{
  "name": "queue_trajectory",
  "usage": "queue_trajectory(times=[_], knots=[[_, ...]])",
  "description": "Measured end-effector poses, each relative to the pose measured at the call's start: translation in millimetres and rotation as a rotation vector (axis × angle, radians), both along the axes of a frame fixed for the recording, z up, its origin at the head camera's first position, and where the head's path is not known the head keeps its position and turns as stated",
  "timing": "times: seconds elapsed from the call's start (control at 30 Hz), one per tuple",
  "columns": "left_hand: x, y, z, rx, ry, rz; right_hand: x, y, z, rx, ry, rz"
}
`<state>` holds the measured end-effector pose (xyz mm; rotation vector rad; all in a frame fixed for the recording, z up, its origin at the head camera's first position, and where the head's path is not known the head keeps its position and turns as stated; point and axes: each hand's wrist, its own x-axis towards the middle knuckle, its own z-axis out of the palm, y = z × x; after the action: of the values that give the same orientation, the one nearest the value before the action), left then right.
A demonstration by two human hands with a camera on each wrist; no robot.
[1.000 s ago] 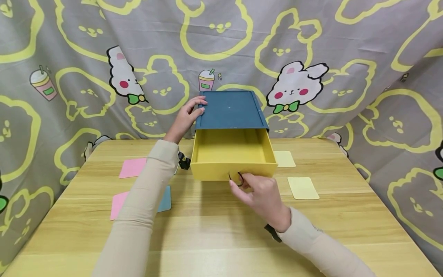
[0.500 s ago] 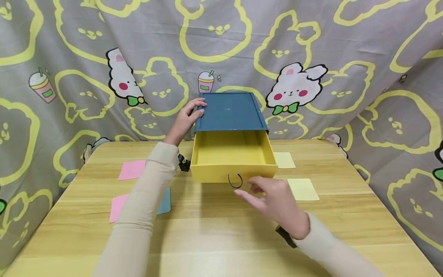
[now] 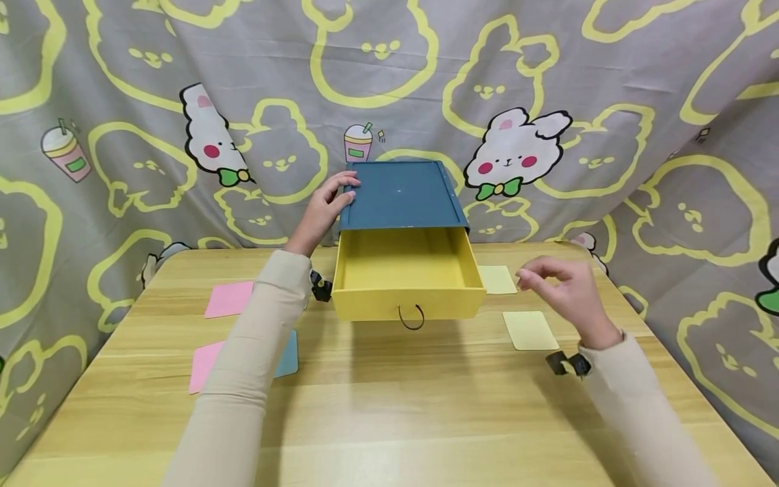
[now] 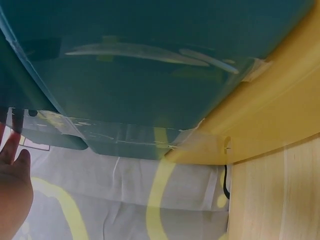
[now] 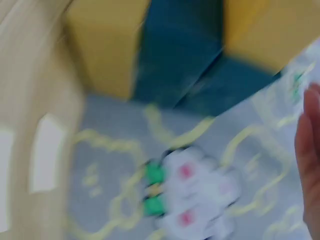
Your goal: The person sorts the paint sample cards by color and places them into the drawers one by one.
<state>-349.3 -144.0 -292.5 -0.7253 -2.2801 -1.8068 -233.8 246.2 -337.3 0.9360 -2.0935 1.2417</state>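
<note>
A dark blue drawer cabinet (image 3: 402, 196) stands at the back of the table, its yellow drawer (image 3: 389, 304) pulled well out. The drawer holds nothing that shows, and a thin black loop handle (image 3: 411, 329) hangs from its front. My left hand (image 3: 322, 210) rests its fingertips on the cabinet's upper left edge; part of that hand (image 4: 15, 195) also shows at the side of the left wrist view. To the right of the drawer, my right hand (image 3: 562, 291) is raised, fingers loosely bent, holding nothing. In the blurred right wrist view, yellow and blue cabinet faces (image 5: 170, 60) appear.
Two pale yellow cards, one farther back (image 3: 498, 279) and one nearer (image 3: 529, 330), lie right of the drawer. Two pink cards (image 3: 228, 299) and a blue card (image 3: 286, 355) lie to the left, partly behind my left sleeve. A patterned curtain (image 3: 274, 54) hangs behind the wooden table (image 3: 389, 419).
My right hand has let go of the loop handle and moved to the right and up, away from the drawer. My left hand stays on the cabinet, and the drawer keeps its pulled-out position.
</note>
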Motion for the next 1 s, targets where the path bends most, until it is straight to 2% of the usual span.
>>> queue_trajectory(times=[0.07, 0.17, 0.23, 0.37, 0.53, 0.67, 0.8, 1.0], knots=[[0.2, -0.1, -0.2, 0.0, -0.001, 0.002, -15.3, 14, -7.2, 0.038, -0.17, 0.026], [0.2, -0.2, -0.6, -0.002, -0.003, 0.003, -41.0, 32, -21.6, 0.122, -0.378, 0.101], [-0.4, -0.3, -0.7, 0.0, -0.004, 0.003, -57.8, 41, -32.1, 0.181, -0.478, 0.15], [-1.5, -0.4, -0.5, 0.004, -0.001, 0.0, -85.6, 54, -51.3, 0.263, -0.627, 0.181], [-1.5, -1.2, -1.7, 0.01, -0.006, -0.001, -105.8, 64, -70.3, 0.338, -0.739, 0.15], [-1.4, -1.1, -2.4, 0.019, 0.0, -0.005, -113.8, 69, -81.1, 0.352, -0.807, 0.121], [-1.7, -0.4, -2.8, 0.019, 0.004, -0.007, -119.6, 75, -90.7, 0.338, -0.884, 0.128], [-1.8, -0.1, -3.0, 0.032, 0.009, -0.005, -126.6, 84, -99.0, 0.32, -0.905, 0.168]])
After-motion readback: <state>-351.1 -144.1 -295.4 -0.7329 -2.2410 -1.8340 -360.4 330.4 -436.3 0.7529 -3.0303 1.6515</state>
